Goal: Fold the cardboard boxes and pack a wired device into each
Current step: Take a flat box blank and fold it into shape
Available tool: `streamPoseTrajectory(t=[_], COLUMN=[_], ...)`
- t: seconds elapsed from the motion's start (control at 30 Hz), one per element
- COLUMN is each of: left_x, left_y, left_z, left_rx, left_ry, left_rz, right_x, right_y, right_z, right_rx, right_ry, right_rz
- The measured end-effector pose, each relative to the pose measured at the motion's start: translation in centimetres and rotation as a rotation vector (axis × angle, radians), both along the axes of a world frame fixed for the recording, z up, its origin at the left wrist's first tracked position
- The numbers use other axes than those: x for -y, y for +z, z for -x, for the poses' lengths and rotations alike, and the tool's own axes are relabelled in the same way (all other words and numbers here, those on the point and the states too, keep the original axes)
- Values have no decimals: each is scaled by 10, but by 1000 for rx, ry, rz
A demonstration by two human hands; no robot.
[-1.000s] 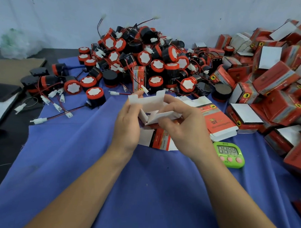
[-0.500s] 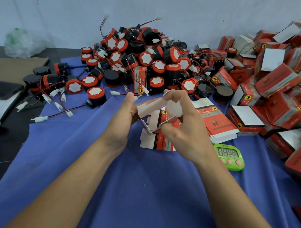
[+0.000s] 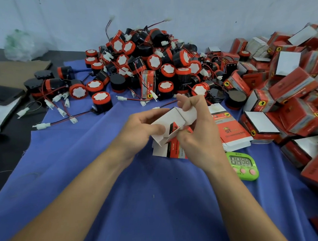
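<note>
Both hands hold one box (image 3: 165,117) in the air over the cloth (image 3: 149,203), just in front of the device pile (image 3: 154,64). The box is half-formed, white inside facing up, red print at its lower edge. The left hand (image 3: 141,126) grips the box's left side, thumb pressed on the white panel, fingers curled under. The right hand (image 3: 199,141) pinches the right flap with fingers curled round it (index tip sticks up above the flap). A flat blank (image 3: 160,151) lies on the cloth under the hands. A blank stack (image 3: 232,132) sits just right of the right hand. The timer (image 3: 242,164) is near the right wrist. Folded boxes (image 3: 290,91) are heaped at far right. Devices have black bodies, red caps and wires with white plugs; some are strewn left of the pile.
</note>
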State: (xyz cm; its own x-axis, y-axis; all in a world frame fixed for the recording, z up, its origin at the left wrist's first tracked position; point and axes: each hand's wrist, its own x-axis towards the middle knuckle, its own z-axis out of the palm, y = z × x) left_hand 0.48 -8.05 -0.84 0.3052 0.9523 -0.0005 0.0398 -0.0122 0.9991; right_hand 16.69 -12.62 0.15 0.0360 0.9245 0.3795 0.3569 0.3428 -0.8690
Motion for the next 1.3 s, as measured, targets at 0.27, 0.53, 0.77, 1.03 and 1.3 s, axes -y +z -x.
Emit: streamPoseTrajectory(t=[0.27, 0.53, 0.77, 1.03, 1.3], left_x=[2, 7, 8, 10, 6], left_y=[-6, -3, -3, -9, -12], left_z=[-7, -6, -9, -15, -14], left_rx=[89, 145, 223, 278, 32], left_ry=[115, 87, 68, 288, 197], left_rz=[32, -43, -26, -123, -153], right_x=[-7, -15, -15, -18, -17], right_y=[6, -11, -11, -12, -17], right_z=[-23, -20, -14, -14, -7], right_rx=[-785, -470, -364, -283, -448], right_ry=[328, 221, 122, -141, -125], right_rz=[202, 355, 292, 248, 227])
